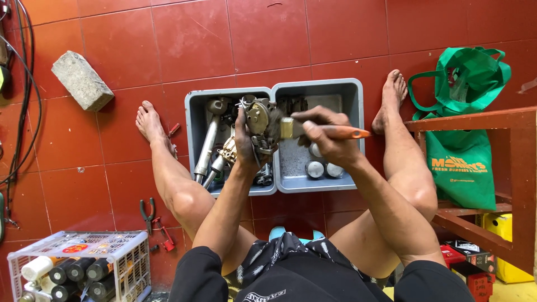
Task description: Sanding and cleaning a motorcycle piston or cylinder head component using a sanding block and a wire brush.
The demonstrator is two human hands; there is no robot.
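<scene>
Red tiled floor (pixel 235 39): spans the whole scene.
Dark wooden bench frame (pixel 503 168): right side.
Green fabric carrier bag (pixel 461 156): far right, hanging just behind the bench frame.
Two grey rectangular plastic tubs: side by side between the person's feet. Left tub (pixel 193 112) holds metal tubes and greasy parts; right tub (pixel 349 89) holds round silver caps at its near edge.
White plastic wire-sided crate (pixel 126 263): near left, filled with black-capped cans.
Grey concrete block (pixel 82 80): far left.
Red-handled pliers (pixel 147 211): on the floor, just far of the crate.
Greasy metal carburettor-like part (pixel 258 120): held above the tubs (over their shared wall).
Left hand (pixel 243 148): closed around that part from below.
Orange-handled paintbrush (pixel 319 131): bristles touching the part.
Right hand (pixel 327 137): clasped on the brush handle.
</scene>
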